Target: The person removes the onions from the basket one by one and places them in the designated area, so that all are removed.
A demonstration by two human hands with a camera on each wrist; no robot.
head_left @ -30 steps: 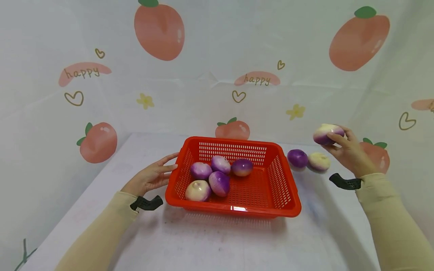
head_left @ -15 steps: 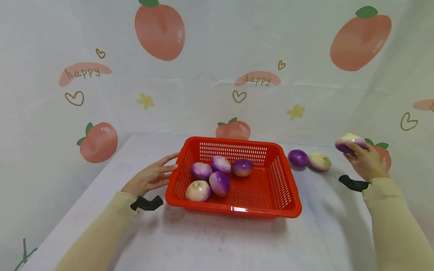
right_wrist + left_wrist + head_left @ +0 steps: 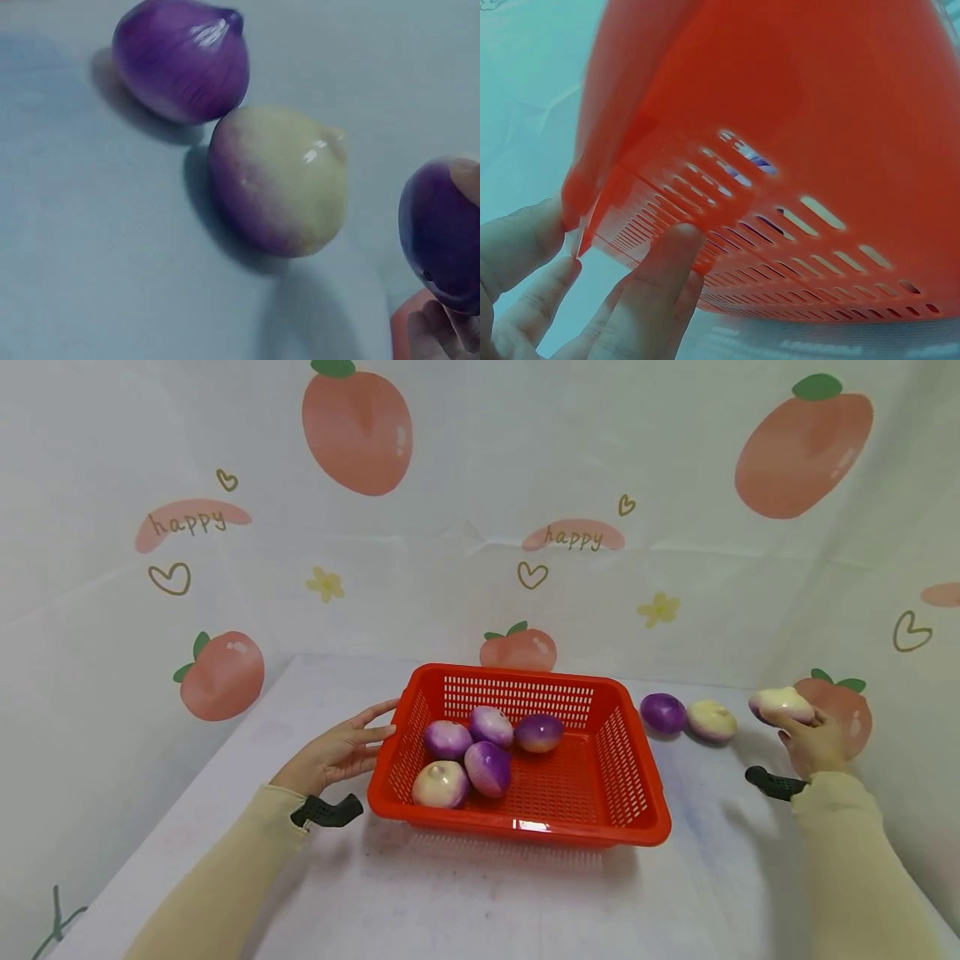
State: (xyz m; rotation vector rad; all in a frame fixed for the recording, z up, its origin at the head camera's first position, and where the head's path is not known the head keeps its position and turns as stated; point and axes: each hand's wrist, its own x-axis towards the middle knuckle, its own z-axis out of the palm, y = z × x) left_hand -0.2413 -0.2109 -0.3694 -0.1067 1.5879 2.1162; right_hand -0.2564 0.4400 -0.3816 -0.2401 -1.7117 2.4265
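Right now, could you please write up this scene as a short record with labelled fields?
Left hand: fingers straight, touching the left wall of the red basket
Right hand: grips a held onion, right of the basket
In basket: five purple-and-white onions
On table: purple onion beside pale onion, touching or nearly so
Backdrop: white sheet with peach prints

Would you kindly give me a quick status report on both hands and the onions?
Left hand open, fingers on red basket wall. Right hand grips an onion, low over the table. Five onions in basket, two loose onions beside it. Nothing in the way.
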